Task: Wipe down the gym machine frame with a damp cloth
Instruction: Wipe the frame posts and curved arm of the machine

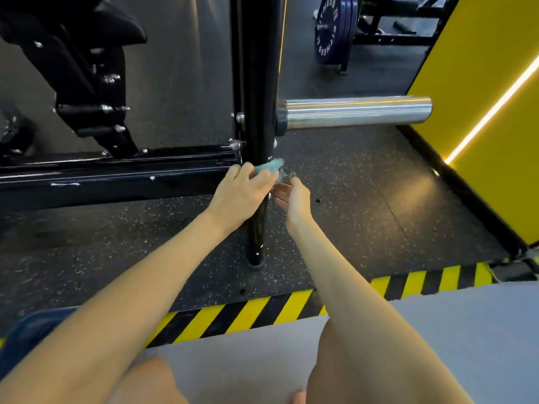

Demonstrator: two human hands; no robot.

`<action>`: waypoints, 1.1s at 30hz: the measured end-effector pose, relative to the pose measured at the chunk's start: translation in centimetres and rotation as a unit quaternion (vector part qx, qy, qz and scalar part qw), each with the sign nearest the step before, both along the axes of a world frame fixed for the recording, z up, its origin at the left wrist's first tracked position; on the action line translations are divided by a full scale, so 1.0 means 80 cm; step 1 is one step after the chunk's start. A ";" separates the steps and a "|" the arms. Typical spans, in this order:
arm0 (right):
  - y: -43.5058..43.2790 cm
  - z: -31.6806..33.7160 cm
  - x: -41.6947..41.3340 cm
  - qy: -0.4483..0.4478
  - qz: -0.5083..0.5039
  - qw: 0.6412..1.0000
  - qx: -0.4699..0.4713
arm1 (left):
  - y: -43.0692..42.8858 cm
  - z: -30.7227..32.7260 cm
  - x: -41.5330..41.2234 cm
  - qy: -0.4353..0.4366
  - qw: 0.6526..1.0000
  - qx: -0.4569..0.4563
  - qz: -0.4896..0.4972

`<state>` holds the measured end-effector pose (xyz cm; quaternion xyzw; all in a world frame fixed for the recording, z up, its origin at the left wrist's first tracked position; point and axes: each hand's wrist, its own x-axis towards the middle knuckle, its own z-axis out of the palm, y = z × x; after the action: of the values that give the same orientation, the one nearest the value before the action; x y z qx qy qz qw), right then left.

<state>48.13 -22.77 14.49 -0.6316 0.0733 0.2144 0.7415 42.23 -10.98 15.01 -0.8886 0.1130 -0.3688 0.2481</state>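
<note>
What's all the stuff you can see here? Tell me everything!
upright post: one, black, middle
low frame bar: one, black, left of the post
metal peg: one, shiny silver, sticking out to the right of the post
weight plates: number unclear, blue-purple, top right
padded seat: one, black, top left
cloth: one, blue-green, against the post
wall panel: one, yellow, right, with a glowing strip
striped tape: one band, yellow and black, along the mat's edge
floor mat: one, black with speckles, under the machine
left hand: holds the cloth on the post
right hand: open, just under the cloth's loose corner
</note>
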 end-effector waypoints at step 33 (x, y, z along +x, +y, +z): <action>0.011 -0.002 0.019 -0.040 0.052 0.994 0.092 | 0.002 -0.021 -0.009 -0.039 0.990 -0.136 0.010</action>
<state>49.62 -21.92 14.33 -0.5717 -0.0098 0.2329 0.7866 41.54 -10.80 13.29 -0.8998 0.0435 -0.4131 0.1332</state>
